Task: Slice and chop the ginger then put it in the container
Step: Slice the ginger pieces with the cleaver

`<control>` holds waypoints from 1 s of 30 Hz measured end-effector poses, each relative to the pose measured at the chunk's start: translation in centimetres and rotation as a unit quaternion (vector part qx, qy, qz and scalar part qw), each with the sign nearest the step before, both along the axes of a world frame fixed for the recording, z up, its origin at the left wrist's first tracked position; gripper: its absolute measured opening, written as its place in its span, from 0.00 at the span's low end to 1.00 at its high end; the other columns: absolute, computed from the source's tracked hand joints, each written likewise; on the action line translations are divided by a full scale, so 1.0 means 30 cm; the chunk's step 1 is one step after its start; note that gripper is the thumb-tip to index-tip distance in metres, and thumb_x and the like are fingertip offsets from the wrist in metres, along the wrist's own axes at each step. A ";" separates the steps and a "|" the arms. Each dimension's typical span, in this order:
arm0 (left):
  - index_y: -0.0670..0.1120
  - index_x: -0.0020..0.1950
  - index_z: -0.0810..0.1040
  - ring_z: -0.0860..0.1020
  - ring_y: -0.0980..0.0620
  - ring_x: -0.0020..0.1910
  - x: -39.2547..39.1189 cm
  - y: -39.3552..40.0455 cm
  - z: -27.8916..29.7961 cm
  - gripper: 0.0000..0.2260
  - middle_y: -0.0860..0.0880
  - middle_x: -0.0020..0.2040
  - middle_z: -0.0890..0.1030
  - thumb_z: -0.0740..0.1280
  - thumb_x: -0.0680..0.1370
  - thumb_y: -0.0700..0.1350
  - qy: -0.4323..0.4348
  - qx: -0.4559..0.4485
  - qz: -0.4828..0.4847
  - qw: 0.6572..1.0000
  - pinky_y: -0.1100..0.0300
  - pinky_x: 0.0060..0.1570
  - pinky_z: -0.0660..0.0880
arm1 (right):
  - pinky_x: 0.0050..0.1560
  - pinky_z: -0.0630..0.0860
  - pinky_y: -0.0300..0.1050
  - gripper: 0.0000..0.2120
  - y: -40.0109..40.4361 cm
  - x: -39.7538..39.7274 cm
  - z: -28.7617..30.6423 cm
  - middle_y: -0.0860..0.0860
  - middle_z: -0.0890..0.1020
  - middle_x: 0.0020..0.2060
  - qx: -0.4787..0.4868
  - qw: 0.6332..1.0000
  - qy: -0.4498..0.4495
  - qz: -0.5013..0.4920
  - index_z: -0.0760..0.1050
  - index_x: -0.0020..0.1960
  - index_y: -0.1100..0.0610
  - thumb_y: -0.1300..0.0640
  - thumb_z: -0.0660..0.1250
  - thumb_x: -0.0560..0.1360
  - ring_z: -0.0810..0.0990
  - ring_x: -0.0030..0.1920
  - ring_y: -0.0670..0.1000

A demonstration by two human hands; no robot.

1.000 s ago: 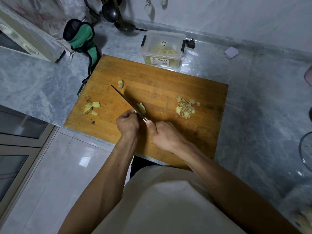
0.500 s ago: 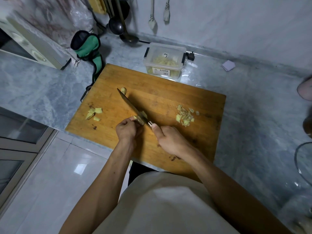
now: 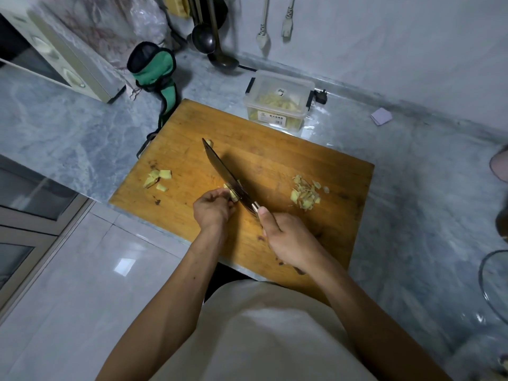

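A wooden cutting board (image 3: 275,149) lies on the marble counter. My left hand (image 3: 211,210) pinches a small ginger piece (image 3: 233,195) near the board's front. My right hand (image 3: 288,240) grips the handle of a knife (image 3: 225,174), whose blade rests against that piece and points to the far left. A pile of sliced ginger (image 3: 305,195) lies to the right of the blade. Several ginger chunks (image 3: 158,178) sit at the board's left, and one small bit (image 3: 210,143) lies by the knife tip. A clear plastic container (image 3: 279,101) with ginger inside stands behind the board.
A green and black pouch (image 3: 154,70) lies at the board's far left corner. A microwave (image 3: 55,53) stands at the back left. Ladles (image 3: 211,37) hang on the wall. A small pale card (image 3: 380,116) lies at the back right. A glass rim (image 3: 492,284) shows at the right edge.
The knife blade has come down closer to the ginger piece under my left fingers, which have closed over it. The camera view has tilted slightly, so the board sits lower in frame.
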State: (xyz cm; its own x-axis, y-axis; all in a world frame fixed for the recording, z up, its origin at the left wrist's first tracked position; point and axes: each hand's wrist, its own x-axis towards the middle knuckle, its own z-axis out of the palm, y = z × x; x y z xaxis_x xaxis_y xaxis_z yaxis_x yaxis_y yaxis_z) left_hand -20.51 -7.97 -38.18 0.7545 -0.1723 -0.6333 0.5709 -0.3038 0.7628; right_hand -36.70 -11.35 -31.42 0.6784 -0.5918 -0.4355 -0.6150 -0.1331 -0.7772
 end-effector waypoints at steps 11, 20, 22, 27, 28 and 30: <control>0.45 0.43 0.81 0.79 0.54 0.33 0.000 0.001 -0.012 0.08 0.45 0.41 0.83 0.67 0.79 0.36 0.016 -0.006 0.016 1.000 0.57 0.41 0.81 | 0.43 0.79 0.60 0.29 0.012 0.003 -0.008 0.48 0.72 0.26 -0.008 1.000 0.005 -0.006 0.69 0.32 0.54 0.40 0.49 0.85 0.72 0.28 0.48; 0.46 0.42 0.81 0.80 0.53 0.37 -0.011 -0.001 -0.022 0.11 0.43 0.45 0.84 0.64 0.80 0.35 0.006 -0.013 0.021 1.000 0.55 0.44 0.82 | 0.45 0.80 0.60 0.29 0.016 0.005 -0.010 0.52 0.77 0.29 -0.015 1.000 0.013 -0.009 0.73 0.36 0.56 0.40 0.49 0.85 0.76 0.31 0.52; 0.46 0.42 0.81 0.79 0.53 0.36 -0.012 -0.001 -0.025 0.11 0.44 0.44 0.84 0.64 0.80 0.35 0.003 -0.012 0.022 1.000 0.56 0.42 0.81 | 0.46 0.79 0.58 0.29 0.017 0.006 -0.006 0.55 0.81 0.34 -0.020 1.000 0.014 -0.008 0.76 0.39 0.58 0.41 0.48 0.85 0.79 0.36 0.54; 0.46 0.44 0.82 0.80 0.53 0.38 -0.009 -0.003 -0.035 0.09 0.44 0.44 0.84 0.66 0.80 0.37 -0.002 -0.013 0.017 1.000 0.56 0.41 0.82 | 0.48 0.79 0.58 0.30 0.018 0.008 -0.014 0.55 0.83 0.40 -0.038 0.999 0.027 0.004 0.78 0.44 0.58 0.40 0.47 0.84 0.81 0.42 0.53; 0.46 0.44 0.83 0.80 0.52 0.38 -0.010 -0.003 -0.038 0.08 0.44 0.44 0.84 0.66 0.80 0.37 -0.008 -0.011 0.013 1.000 0.57 0.40 0.82 | 0.49 0.79 0.58 0.30 0.018 0.007 -0.016 0.55 0.84 0.42 -0.043 0.999 0.029 0.007 0.79 0.46 0.59 0.39 0.47 0.84 0.82 0.44 0.53; 0.47 0.45 0.83 0.81 0.51 0.39 -0.012 -0.003 -0.046 0.06 0.45 0.46 0.85 0.67 0.79 0.39 -0.022 -0.003 0.001 1.000 0.57 0.39 0.81 | 0.48 0.79 0.58 0.31 0.016 0.005 -0.014 0.56 0.85 0.43 -0.045 0.999 0.029 0.011 0.80 0.48 0.60 0.40 0.47 0.84 0.83 0.44 0.54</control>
